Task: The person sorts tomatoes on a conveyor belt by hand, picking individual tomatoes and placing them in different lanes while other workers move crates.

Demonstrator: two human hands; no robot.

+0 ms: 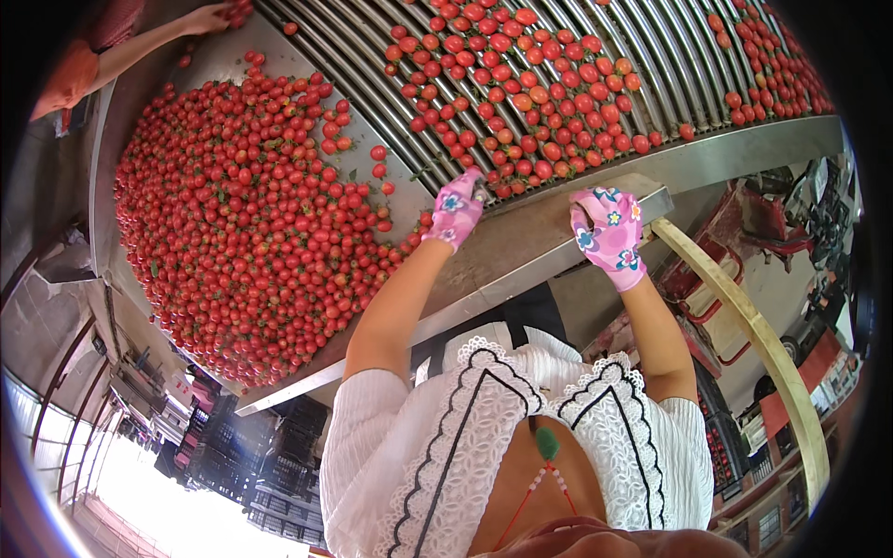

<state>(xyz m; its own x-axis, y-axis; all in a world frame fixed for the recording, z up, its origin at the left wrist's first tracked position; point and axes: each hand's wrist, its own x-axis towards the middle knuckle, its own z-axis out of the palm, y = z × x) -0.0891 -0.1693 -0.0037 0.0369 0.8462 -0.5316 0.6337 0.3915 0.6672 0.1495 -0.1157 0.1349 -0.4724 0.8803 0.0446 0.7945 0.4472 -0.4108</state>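
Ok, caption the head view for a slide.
Floral-gloved left hand and right hand beside metal rollers and a heap of red tomatoes.

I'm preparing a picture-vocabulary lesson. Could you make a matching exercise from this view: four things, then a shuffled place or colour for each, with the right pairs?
Column one
1. Heap of cherry tomatoes
2. Left hand
3. Right hand
4. Pendant

Column two
A. Pink-gloved, near the upper end of a pale bar
B. Green, at the person's neckline
C. On a metal tray, left of the steel rollers
D. Pink-gloved, the hand nearer the heap

Right pairs: 1-C, 2-D, 3-A, 4-B
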